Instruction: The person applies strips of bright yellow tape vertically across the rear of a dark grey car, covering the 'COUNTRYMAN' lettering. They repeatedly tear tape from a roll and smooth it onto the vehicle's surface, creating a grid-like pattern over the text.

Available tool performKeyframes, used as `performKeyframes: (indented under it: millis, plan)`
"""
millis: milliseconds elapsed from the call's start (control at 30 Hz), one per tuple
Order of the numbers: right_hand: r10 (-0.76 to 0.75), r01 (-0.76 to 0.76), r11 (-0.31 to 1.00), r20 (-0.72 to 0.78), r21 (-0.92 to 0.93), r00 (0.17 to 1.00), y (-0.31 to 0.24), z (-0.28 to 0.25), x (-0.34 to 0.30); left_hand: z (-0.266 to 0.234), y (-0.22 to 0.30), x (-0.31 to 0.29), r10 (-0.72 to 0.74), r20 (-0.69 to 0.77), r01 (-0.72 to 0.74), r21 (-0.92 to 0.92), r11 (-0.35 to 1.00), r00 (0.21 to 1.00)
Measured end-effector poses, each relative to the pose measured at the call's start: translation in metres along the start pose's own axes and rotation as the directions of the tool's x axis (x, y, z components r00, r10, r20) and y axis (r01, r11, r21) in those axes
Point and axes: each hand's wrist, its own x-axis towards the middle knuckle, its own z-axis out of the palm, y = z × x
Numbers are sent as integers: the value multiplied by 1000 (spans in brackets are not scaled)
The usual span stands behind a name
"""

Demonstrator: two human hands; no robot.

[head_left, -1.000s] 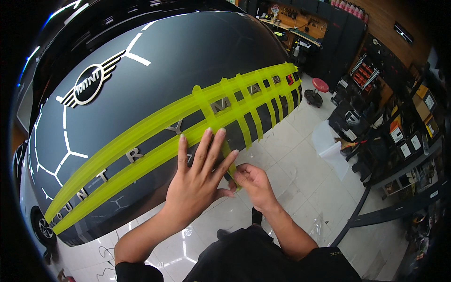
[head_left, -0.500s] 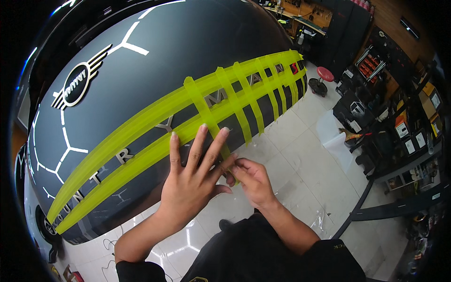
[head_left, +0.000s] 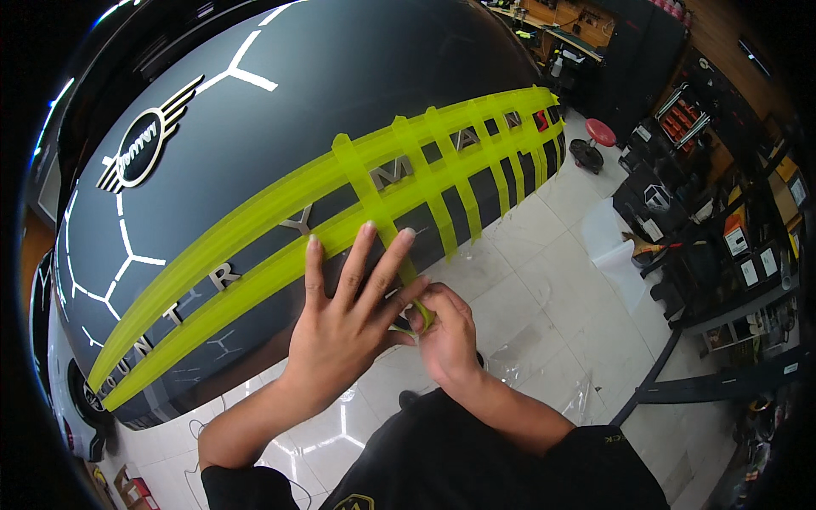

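Spread fingers of my left hand [head_left: 336, 327] press flat on a dark grey car panel [head_left: 314, 76]; three fingertips lie at the lower long band of yellow-green masking tape [head_left: 246, 306]. My right hand [head_left: 448, 336] pinches the lower end of a short cross strip of the same tape [head_left: 361, 183] beside my left thumb and forefinger, near the panel's lower edge. Another long band [head_left: 212, 238] runs above. Raised silver letters [head_left: 225, 278] sit between both bands. More cross strips [head_left: 459, 200] follow to the right. My left hand partly hides the strip.
A winged badge [head_left: 140, 146] is fixed on the panel at upper left. Beyond the car are a red-topped stool [head_left: 599, 132], a white sheet [head_left: 608, 255] on the tiled floor, black cases [head_left: 654, 200] and a workbench [head_left: 569, 34].
My right hand has shifted slightly left and turned, still pinching the tape's end. My left hand stays spread on the panel. The whole view has moved a little.
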Motion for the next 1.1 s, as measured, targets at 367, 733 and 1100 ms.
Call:
performKeyframes:
  millis: [367,733,1100]
  plan:
    - [162,-224,935,-230,-275,960,-3,-12,15,-1,-4,4,15,-34,-14,17,1000,999]
    - [334,-485,759,-380,-435,863,78,-180,-42,-14,11,-27,140,-170,-198,-405,893,976]
    - [182,112,695,324,-710,928,-41,-134,-80,59,150,-70,-429,348,337,-936,-104,834]
